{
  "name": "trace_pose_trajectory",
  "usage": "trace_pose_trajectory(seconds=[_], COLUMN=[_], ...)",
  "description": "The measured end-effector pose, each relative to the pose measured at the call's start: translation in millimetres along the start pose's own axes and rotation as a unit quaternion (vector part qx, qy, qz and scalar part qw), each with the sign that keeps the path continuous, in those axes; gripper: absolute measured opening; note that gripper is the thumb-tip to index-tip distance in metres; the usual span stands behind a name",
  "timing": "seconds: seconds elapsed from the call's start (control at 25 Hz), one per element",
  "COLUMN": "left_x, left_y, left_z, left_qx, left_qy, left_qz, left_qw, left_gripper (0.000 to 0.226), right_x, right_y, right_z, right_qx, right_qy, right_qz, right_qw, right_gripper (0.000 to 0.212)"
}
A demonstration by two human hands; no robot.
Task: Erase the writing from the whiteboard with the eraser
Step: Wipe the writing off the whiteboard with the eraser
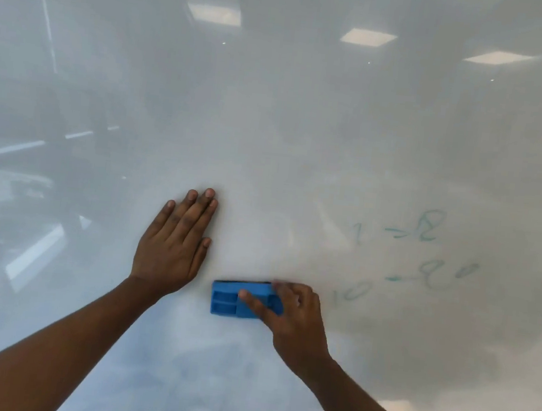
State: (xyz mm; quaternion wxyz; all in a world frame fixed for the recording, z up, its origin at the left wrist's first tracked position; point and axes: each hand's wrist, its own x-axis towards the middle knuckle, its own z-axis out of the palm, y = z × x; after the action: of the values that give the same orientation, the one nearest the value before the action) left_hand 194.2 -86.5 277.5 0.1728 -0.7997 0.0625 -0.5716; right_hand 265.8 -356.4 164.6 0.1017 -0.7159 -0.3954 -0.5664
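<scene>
Plainly we hold the light, rigid blue eraser [242, 300] by its ribbed plastic back, right hand [298, 318] clamped round it against the slick whiteboard [273, 105], left hand [175, 242] flat alongside, faint green writing [414, 257] remaining to the right.

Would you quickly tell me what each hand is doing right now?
Left hand: open, fingers straight, flat on the whiteboard.
Right hand: closed on the blue eraser, pressing it to the board.
</scene>
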Motion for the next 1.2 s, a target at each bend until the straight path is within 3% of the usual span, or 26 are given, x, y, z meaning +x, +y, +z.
trace_pose_trajectory(seconds=[0.08,0.12,0.24,0.36,0.44,0.56,0.64,0.68,0.72,0.8,0.84,0.88,0.96,1.0,1.04,1.08,1.12,1.16,1.2], left_x=[0,-1,8,37,59,74,70,68,66,66,67,67,66,65,65,65,64,63,61], left_y=[0,0,7,24,45,72,77,79,81,93,102,110,120,120,118,115,112,111,111], left_z=[-2,-4,-6,-4,-1,4,7,9,9,10,11,13,19,21,23,25,27,28,30], left_qx=[-0.015,-0.022,-0.027,-0.044,-0.054,-0.082,-0.077,-0.074,-0.073,-0.076,-0.074,-0.07,-0.069,-0.068,-0.063,-0.057,-0.052,-0.049,-0.046], left_qy=[-0.009,-0.013,-0.017,-0.023,-0.016,-0.007,-0.004,-0.002,-0.001,0.0,0.0,0.001,0.006,0.009,0.01,0.011,0.013,0.017,0.023], left_qz=[-0.011,-0.02,-0.008,0.025,0.017,-0.022,-0.038,-0.046,-0.054,-0.047,-0.026,0.0,0.028,0.032,0.033,0.035,0.038,0.042,0.043], left_qw=[1.0,0.999,0.999,0.998,0.998,0.996,0.996,0.996,0.996,0.996,0.997,0.998,0.997,0.997,0.997,0.998,0.998,0.998,0.998], left_gripper=[0.066,0.067,0.069,0.07,0.067,0.064,0.064,0.064,0.064,0.065,0.064,0.064,0.064,0.064,0.063,0.062,0.062,0.062,0.062], right_x=[-46,-54,-21,43,52,-4,-22,-19,-7,26,38,41,22,8,0,-3,1,10,15], right_y=[19,35,91,119,99,73,100,116,134,157,152,141,113,117,134,153,171,183,188], right_z=[-8,-15,-38,-44,-37,-39,-49,-52,-55,-59,-60,-58,-53,-55,-58,-59,-63,-67,-69], right_qx=[-0.009,-0.015,0.005,0.065,0.069,0.037,0.027,0.033,0.063,0.142,0.134,0.103,0.043,0.005,-0.009,-0.012,0.026,0.088,0.127], right_qy=[-0.06,-0.062,0.027,0.13,0.144,0.015,0.009,0.04,0.086,0.165,0.175,0.161,0.062,0.021,0.012,0.036,0.085,0.147,0.176], right_qz=[-0.024,0.012,0.197,0.363,0.348,0.186,0.201,0.287,0.414,0.612,0.618,0.557,0.3,0.209,0.192,0.27,0.429,0.596,0.683], right_qw=[0.998,0.998,0.98,0.92,0.924,0.982,0.979,0.957,0.904,0.76,0.754,0.809,0.951,0.978,0.981,0.962,0.899,0.784,0.698], right_gripper=[0.093,0.095,0.092,0.079,0.077,0.084,0.075,0.07,0.07,0.08,0.08,0.078,0.077,0.08,0.081,0.078,0.076,0.077,0.077])
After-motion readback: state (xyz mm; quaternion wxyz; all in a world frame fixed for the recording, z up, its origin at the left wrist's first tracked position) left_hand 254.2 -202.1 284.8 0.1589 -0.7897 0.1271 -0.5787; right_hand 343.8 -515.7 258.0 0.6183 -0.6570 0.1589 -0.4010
